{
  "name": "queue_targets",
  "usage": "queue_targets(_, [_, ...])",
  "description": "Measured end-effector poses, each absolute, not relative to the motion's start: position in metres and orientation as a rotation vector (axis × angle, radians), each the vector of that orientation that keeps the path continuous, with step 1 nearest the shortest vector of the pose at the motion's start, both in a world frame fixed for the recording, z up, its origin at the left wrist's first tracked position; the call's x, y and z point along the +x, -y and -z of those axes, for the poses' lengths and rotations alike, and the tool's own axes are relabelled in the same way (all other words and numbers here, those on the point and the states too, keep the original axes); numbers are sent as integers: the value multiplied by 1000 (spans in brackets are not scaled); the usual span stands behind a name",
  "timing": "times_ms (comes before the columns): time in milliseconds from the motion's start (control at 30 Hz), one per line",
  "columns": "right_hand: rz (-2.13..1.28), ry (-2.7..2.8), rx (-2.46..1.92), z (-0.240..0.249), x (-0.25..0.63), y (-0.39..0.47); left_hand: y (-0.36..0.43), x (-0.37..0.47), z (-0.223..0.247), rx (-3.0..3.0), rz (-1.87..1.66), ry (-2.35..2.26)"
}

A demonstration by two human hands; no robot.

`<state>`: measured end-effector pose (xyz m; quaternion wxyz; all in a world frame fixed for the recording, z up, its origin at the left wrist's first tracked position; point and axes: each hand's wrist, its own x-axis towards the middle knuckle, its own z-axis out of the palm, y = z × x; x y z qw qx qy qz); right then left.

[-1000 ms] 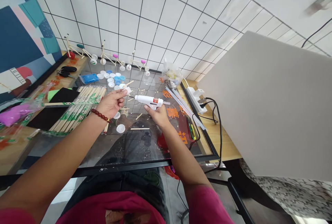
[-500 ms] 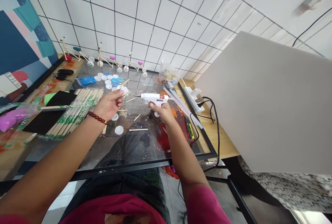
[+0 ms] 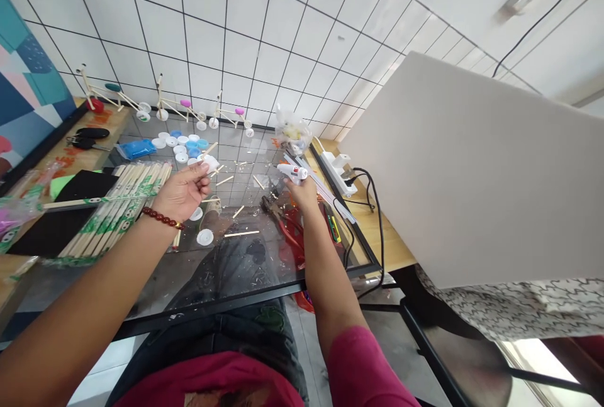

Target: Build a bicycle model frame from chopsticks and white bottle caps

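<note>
My left hand (image 3: 183,190) has its fingers pinched on a small white bottle cap (image 3: 212,163), above the left-middle of the glass table (image 3: 189,281). A short wooden stick (image 3: 209,150) shows right behind the cap; whether it is joined to it I cannot tell. On the right, my right hand (image 3: 302,193) is closed around the handle of a white glue gun (image 3: 292,172), its rear end turned towards me. Beneath that hand lie red-handled pliers (image 3: 285,228). Loose white and blue caps (image 3: 180,149) lie beyond my left hand.
Stick-and-cap models (image 3: 165,105) stand along the tiled wall. Wrapped chopsticks (image 3: 113,212) lie at left beside black sheets (image 3: 56,231). Glue sticks (image 3: 330,196), a power strip (image 3: 337,171), a cutter knife (image 3: 333,226) and a black cable (image 3: 382,224) are at right.
My right hand has drawn the glue gun away from the cap, rightward, and turned it. The left hand still pinches the cap. The whole view has shifted slightly.
</note>
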<state>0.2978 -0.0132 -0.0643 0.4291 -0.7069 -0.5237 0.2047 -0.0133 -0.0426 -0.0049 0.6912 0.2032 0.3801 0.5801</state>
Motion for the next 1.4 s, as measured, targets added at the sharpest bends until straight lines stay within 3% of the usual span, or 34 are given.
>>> queue_targets(467, [-795,1283,-1672,50,342,31,45,-13,1,477,-1299,-856])
queue_targets(533, [-631,1245,-1633,42,348,35,45,-13,1,482,-1300,-854])
queue_targets(667, [121,1150,-1505,20,331,46,46,-13,0,469,-1310,-864])
queue_targets(733, [254,1376,-1318,14,307,52,45,-13,0,481,-1311,-888])
queue_targets(833, [-4,2114,-1090,19,263,60,44,-14,1,492,-1325,-915])
queue_targets(933, [-116,2494,-1163,32,223,62,42,-16,2,484,-1362,-916])
queue_targets(1400, [79,2789,-1326,35,137,51,39,-18,8,552,-1397,-912])
